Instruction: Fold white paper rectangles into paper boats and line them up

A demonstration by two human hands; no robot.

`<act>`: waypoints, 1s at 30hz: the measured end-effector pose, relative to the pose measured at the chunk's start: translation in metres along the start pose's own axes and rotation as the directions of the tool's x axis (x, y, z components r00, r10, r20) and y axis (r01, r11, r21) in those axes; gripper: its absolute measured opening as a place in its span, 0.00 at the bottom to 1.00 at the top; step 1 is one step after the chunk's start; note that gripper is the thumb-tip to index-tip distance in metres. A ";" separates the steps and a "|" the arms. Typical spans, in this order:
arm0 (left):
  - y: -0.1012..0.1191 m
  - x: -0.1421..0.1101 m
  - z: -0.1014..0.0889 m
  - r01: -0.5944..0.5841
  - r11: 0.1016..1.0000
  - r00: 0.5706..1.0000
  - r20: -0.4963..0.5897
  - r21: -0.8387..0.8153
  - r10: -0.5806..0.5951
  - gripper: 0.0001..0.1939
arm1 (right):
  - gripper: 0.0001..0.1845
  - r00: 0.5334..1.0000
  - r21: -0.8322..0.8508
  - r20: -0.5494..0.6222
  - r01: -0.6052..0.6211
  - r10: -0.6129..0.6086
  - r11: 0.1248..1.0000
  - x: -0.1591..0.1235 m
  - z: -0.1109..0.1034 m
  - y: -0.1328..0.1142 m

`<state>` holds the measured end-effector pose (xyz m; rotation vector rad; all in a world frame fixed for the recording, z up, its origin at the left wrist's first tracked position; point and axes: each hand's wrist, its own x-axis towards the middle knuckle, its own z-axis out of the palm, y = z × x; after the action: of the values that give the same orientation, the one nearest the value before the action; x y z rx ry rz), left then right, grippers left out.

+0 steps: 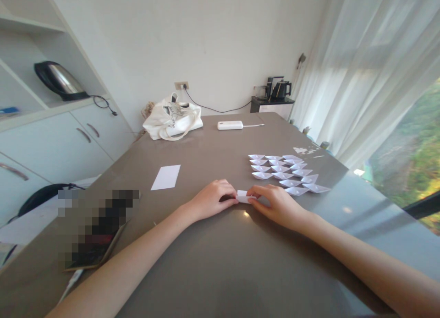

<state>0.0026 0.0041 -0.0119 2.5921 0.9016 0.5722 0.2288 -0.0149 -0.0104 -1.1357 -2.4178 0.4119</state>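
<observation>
A small folded piece of white paper (pixel 244 199) is between my two hands, just above or on the tabletop in the middle. My left hand (pixel 213 198) pinches its left end between thumb and fingers. At the right end, my right hand (pixel 275 201) pinches it the same way; its fingertips cover part of the paper. Several white folded paper boats (pixel 282 176) stand in rows just beyond my right hand. Left of my left hand lies a flat stack or sheet of white paper (pixel 166 177).
A tablet or phone (pixel 99 235), partly blurred out, lies by my left forearm with a white cable. Farther back on the brown table (pixel 213 263) are a white bag (pixel 173 118) and a white power bank or adapter (pixel 230 125). Paper scraps (pixel 302 150) lie near the right edge.
</observation>
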 end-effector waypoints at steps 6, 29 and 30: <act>0.006 0.000 0.002 0.134 0.990 0.990 -0.045 -0.041 -0.136 0.09 | 0.11 0.996 0.121 -0.050 -0.064 0.071 0.991 0.002 0.000 0.000; 0.009 0.008 0.013 0.322 0.945 0.945 -0.047 -0.049 -0.325 0.11 | 0.09 0.990 0.027 -0.104 -0.089 0.092 0.996 0.010 0.012 0.010; 0.010 0.008 0.013 0.337 0.940 0.939 -0.055 -0.042 -0.339 0.11 | 0.08 0.990 0.030 -0.120 -0.073 0.076 0.997 0.010 0.013 0.011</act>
<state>0.0195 -0.0004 -0.0169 2.3246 1.3118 0.5639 0.2238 -0.0008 -0.0236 -1.2068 -2.2654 0.3851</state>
